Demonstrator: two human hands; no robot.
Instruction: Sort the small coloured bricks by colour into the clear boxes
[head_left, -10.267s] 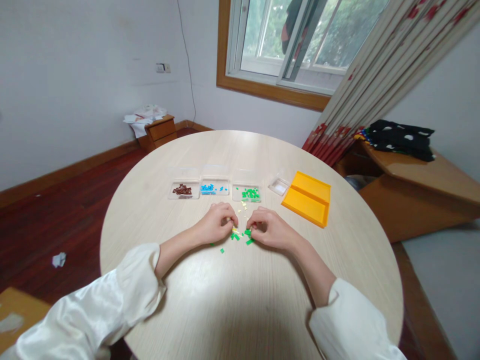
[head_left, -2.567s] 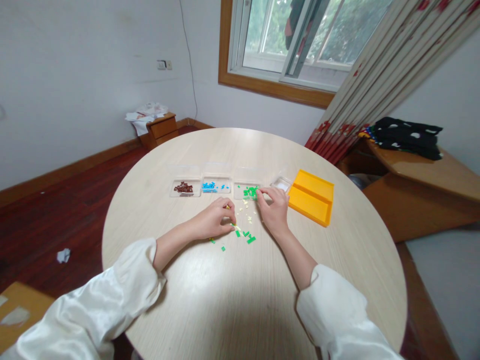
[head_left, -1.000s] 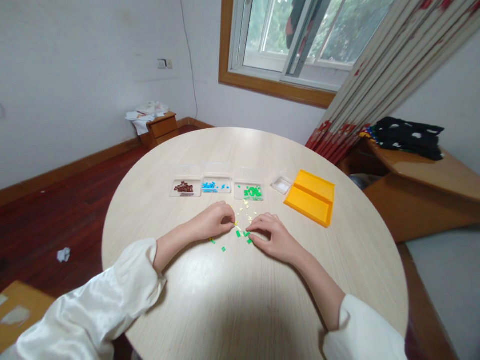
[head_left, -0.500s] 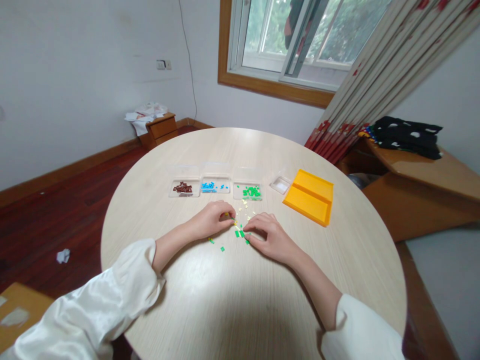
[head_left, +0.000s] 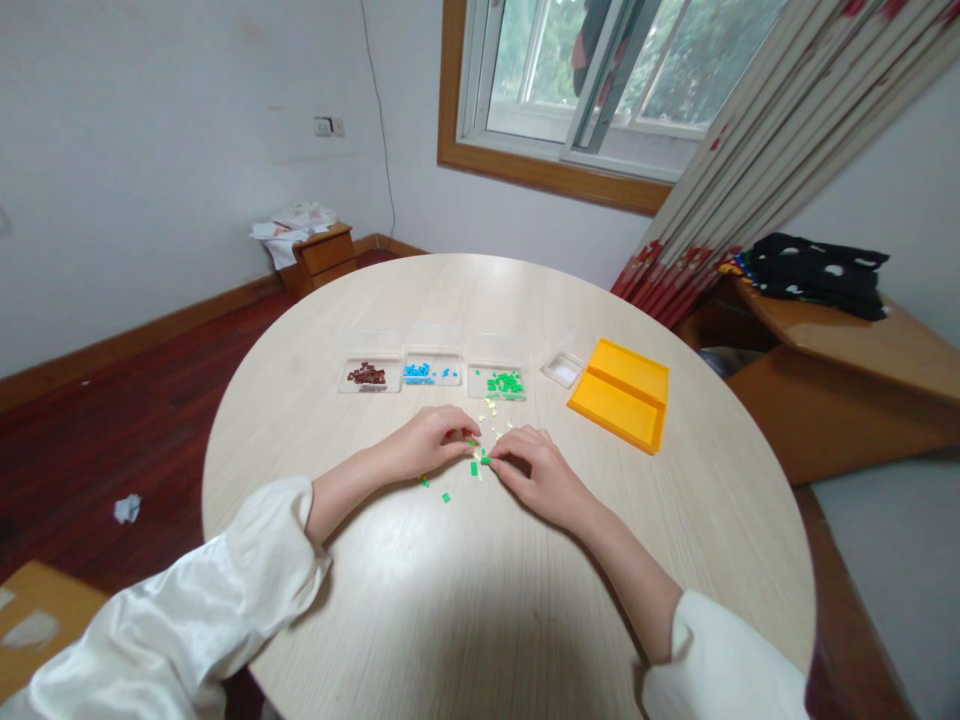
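Note:
On the round table, my right hand (head_left: pixel 541 474) pinches a small green piece (head_left: pixel 485 460) between thumb and forefinger. My left hand (head_left: pixel 429 442) is closed opposite, its thumb and forefinger close together; a green speck shows at the tips, but what they hold is too small to make out. Below the fingertips lies a flat green piece (head_left: pixel 474 469). Another green piece (head_left: pixel 445 498) rests nearer to me. Pale yellow bits (head_left: pixel 491 408) are scattered beyond the hands, and a few green and yellow bits (head_left: pixel 424 481) lie under my left wrist.
Behind my hands stand open clear boxes: one with brown pieces (head_left: pixel 367 374), one with blue pieces (head_left: pixel 418 373), one with green pieces (head_left: pixel 505 384). A smaller clear box (head_left: pixel 562 370) stands to their right, beside an open yellow case (head_left: pixel 621 395).
My right thumb and forefinger have closed on a green piece and lifted it slightly away from the flat green one beside it. My left hand has shifted a little right.

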